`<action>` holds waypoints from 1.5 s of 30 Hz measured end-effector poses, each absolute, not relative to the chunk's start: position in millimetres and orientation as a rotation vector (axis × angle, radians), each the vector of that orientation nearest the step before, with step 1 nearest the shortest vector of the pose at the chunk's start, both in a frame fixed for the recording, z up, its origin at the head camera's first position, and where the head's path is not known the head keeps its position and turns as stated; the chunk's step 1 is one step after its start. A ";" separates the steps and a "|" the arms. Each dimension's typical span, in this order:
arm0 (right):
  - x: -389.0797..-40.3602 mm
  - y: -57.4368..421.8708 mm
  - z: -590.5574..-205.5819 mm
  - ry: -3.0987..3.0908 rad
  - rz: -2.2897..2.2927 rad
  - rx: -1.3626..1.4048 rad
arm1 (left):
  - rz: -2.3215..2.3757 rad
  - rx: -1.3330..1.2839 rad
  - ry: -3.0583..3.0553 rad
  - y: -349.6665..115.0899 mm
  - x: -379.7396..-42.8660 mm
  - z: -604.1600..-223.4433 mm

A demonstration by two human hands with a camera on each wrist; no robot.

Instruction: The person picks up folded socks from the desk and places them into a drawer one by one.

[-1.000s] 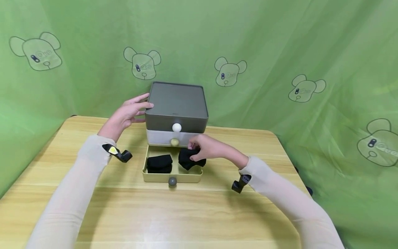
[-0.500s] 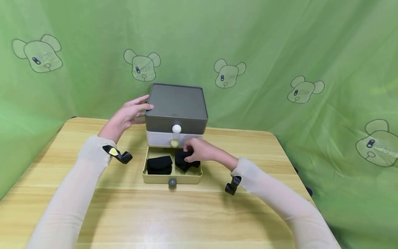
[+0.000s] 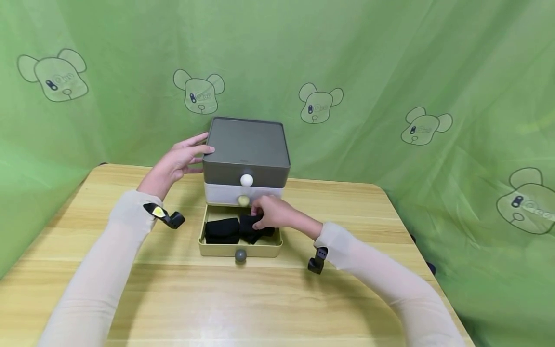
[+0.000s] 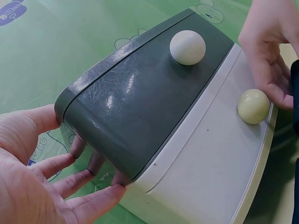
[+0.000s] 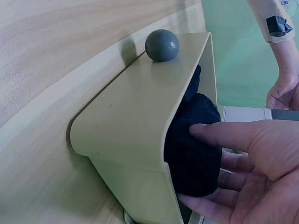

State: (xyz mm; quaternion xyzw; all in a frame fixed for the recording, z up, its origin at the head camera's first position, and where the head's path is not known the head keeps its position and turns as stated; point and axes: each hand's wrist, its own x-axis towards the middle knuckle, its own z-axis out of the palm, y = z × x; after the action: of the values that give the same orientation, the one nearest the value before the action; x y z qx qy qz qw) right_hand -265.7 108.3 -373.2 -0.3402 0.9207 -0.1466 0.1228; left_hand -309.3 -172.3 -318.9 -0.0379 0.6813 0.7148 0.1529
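Observation:
My right hand [image 3: 276, 212] holds a folded black cloth bundle [image 5: 194, 151], sock-like in look, low in the pulled-out yellow-green bottom drawer [image 3: 260, 250]. In the right wrist view the thumb presses one face of it and the fingers lie along the other side. A second black folded bundle [image 3: 222, 231] lies in the drawer's left part, close against the held one. At the left of the stacked drawer box [image 3: 249, 140], my left hand [image 3: 174, 160] rests its thumb on the dark top edge. Its spread, fairly straight fingertips touch the side wall in the left wrist view.
The box has a dark grey top tier with a white knob [image 3: 246, 180] and a white tier with a yellowish knob [image 3: 244, 200]. A grey knob [image 3: 240, 255] sticks out from the drawer front. Wooden table [image 3: 208, 299] surrounds it; a green curtain [image 3: 260, 48] hangs behind.
My right hand has moved left and down with the black bundle, bringing it deeper into the drawer beside the other one. My left hand has stayed on the box.

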 end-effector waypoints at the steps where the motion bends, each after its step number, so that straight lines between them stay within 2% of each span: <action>1: -265.6 108.0 -373.9 2.697 -0.420 -0.987 | 2.050 -0.105 1.954 -172.2 -309.4 -319.3; 13: -263.9 108.4 -381.7 2.744 -0.376 -0.951 | 2.051 -0.104 1.962 -173.4 -309.5 -321.9; 30: -257.5 104.0 -398.7 2.902 -0.142 -1.091 | 2.043 -0.102 1.964 -174.5 -310.6 -321.2; 45: -253.3 106.0 -390.5 2.934 -0.147 -1.077 | 2.052 -0.106 1.960 -174.2 -310.3 -321.2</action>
State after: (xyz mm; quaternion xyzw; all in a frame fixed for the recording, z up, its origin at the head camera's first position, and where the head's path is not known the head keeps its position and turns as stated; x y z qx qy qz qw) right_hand -253.3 106.0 -390.5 -0.3441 0.9377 -0.0471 0.0065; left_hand -310.3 -174.2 -321.2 -0.0370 0.6823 0.7144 0.1505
